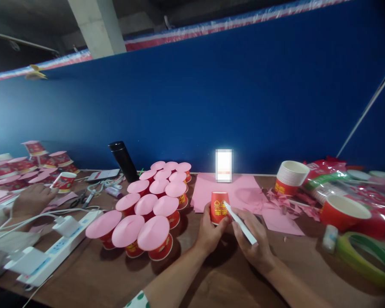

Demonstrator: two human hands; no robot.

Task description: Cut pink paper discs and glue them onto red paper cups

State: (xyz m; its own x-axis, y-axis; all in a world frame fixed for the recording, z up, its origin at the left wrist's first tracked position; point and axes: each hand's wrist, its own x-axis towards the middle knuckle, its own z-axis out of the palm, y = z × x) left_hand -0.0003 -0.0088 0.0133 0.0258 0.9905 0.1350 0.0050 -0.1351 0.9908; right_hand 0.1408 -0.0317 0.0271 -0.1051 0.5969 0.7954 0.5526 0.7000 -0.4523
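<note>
My left hand is closed around a red paper cup with yellow characters printed on its side. In my right hand is a white pen-like stick, its tapered tip at the cup's right side. Whether the tip touches the cup, I cannot tell. Left of my hands stand several upside-down red paper cups, each topped with a pink paper disc. Behind the held cup lie pink paper sheets.
A white power strip with plugs and cables lies at left, near a co-worker's hand. A black bottle stands at the back. On the right are stacked cups, pink scraps, a large red cup and green tape.
</note>
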